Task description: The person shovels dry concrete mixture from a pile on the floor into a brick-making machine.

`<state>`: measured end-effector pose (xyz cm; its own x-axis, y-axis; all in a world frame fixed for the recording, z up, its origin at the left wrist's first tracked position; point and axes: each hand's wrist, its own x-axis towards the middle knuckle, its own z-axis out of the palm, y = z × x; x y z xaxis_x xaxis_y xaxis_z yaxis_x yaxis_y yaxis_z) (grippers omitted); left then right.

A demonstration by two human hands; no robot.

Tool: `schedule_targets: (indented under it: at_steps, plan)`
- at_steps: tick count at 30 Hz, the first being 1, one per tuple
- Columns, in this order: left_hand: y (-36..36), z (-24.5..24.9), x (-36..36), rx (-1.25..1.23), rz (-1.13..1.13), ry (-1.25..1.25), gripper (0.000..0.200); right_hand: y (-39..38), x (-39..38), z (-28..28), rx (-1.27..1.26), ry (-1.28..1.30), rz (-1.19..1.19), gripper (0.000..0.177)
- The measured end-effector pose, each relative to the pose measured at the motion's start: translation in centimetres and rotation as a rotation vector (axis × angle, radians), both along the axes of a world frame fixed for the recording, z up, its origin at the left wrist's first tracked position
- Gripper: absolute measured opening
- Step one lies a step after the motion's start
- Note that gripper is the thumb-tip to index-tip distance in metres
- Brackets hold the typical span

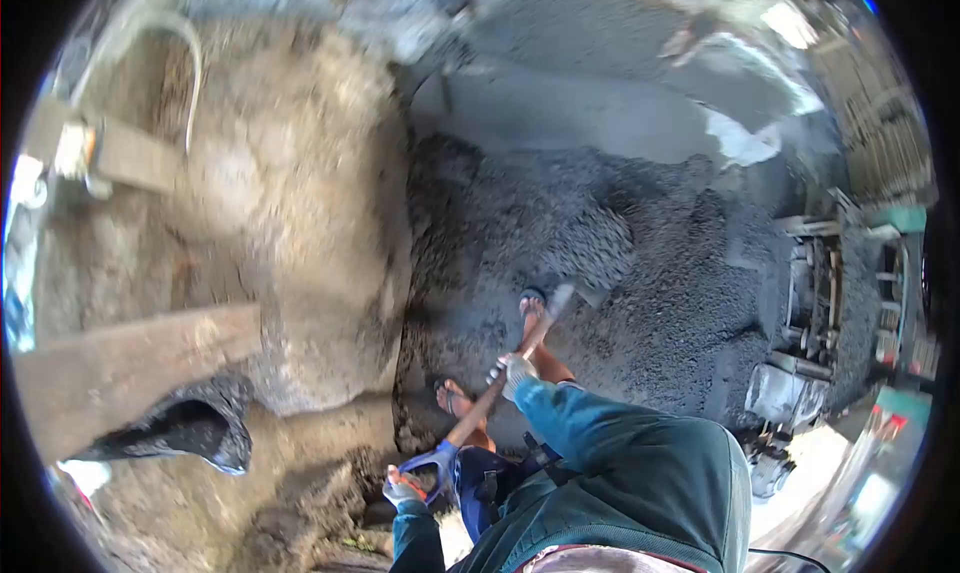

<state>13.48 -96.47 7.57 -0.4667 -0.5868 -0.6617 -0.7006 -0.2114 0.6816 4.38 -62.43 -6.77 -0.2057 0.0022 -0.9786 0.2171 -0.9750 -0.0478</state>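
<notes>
My left hand, in a light glove, is closed around the blue D-shaped handle of a shovel. My right hand, gloved as well, grips the wooden shaft farther down. The shaft slants up and to the right, past my sandalled feet. Its lower end is blurred at the edge of a dark, wet, gravelly mix. The blade is hard to make out there; a lighter mound of the mix lies just beyond it.
A large tan rock or earth mass rises at my left. A wooden plank and a black plastic pipe or sheet jut in there. Smooth grey concrete lies ahead. Stacked frames and a metal machine stand at right.
</notes>
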Motion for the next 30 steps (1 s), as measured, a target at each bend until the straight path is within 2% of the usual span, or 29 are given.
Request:
schedule_targets:
  at_steps: [1,3,4,6,7,8,9,10,11,12,14,15,16,17,19,20,21,23,24,25,26,29,30]
  plan:
    - [0.7,-0.5,-1.0,0.127,0.032,-0.092,0.053,2.7,0.6,1.4,0.024,0.048,-0.058,0.007]
    - [2.4,-1.7,-3.7,0.421,-0.074,-0.253,0.055,8.9,1.1,4.8,0.100,0.010,-0.167,0.006]
    - [4.7,-2.1,-6.1,0.493,-0.121,-0.260,0.055,11.7,1.6,6.6,0.139,-0.011,-0.226,0.005]
    - [10.8,-2.5,-10.3,0.570,-0.289,-0.233,0.055,17.9,1.7,11.5,0.394,0.092,-0.333,0.009]
    - [17.2,2.3,-13.6,0.555,-0.388,-0.167,0.052,21.5,1.8,13.6,0.521,0.132,-0.390,0.011]
    - [21.9,5.1,-16.2,0.563,-0.531,-0.158,0.058,25.8,2.7,14.3,0.504,0.465,-0.432,0.012]
    - [25.5,4.5,-18.4,0.501,-0.587,-0.093,0.058,30.6,3.2,15.5,0.495,0.800,-0.457,0.014]
    - [30.2,7.8,-20.7,0.522,-0.740,0.061,0.059,33.3,0.9,25.1,0.561,0.549,-0.541,0.016]
    - [35.8,13.6,-22.7,0.507,-0.869,0.124,0.059,37.2,0.2,29.5,0.538,0.511,-0.638,0.019]
    - [40.6,16.4,-24.2,0.479,-0.905,0.378,0.057,41.3,0.4,32.5,0.646,0.670,-0.572,0.020]
    - [48.9,24.7,-27.0,0.685,-1.059,0.632,0.051,47.9,0.3,40.6,0.728,0.849,-0.752,0.011]
    - [52.9,29.5,-27.7,0.714,-1.136,0.800,0.048,52.3,0.9,42.2,0.876,0.988,-0.664,0.005]
    - [59.5,36.9,-27.7,0.622,-1.261,1.099,0.043,57.5,2.4,48.2,1.028,0.947,-0.867,0.006]
    - [62.5,39.4,-27.4,0.373,-1.303,1.356,0.037,59.7,3.3,51.1,1.081,0.953,-0.957,0.009]
    - [67.6,45.9,-24.5,0.086,-1.311,2.149,0.036,65.2,7.4,53.1,0.998,1.215,-1.083,0.010]
    - [68.8,47.2,-22.7,-0.034,-1.410,2.329,0.034,65.2,9.8,53.5,1.043,1.254,-1.072,0.011]
    - [69.5,47.7,-20.6,-0.165,-1.501,2.503,0.033,65.0,12.3,54.0,1.091,1.288,-1.059,0.012]
    - [69.6,47.1,-16.1,0.104,-1.739,2.518,0.031,65.0,16.9,52.0,1.104,1.034,-1.111,0.014]
    - [69.2,44.9,-14.7,0.163,-1.836,2.436,0.031,65.5,19.1,50.1,1.241,0.846,-1.037,0.016]
    - [68.4,41.7,-13.9,0.223,-1.931,2.345,0.032,64.9,20.2,48.4,1.160,0.843,-1.002,0.017]
    - [67.0,39.1,-14.0,0.222,-1.954,2.310,0.031,63.4,21.1,46.7,1.191,0.926,-0.869,0.018]
    - [60.3,33.5,-16.4,0.259,-2.136,2.094,0.029,52.3,18.9,47.6,1.246,0.858,-0.850,0.029]
    - [57.9,31.4,-17.7,0.152,-2.225,1.987,0.031,49.4,18.3,47.0,1.276,0.835,-0.827,0.033]
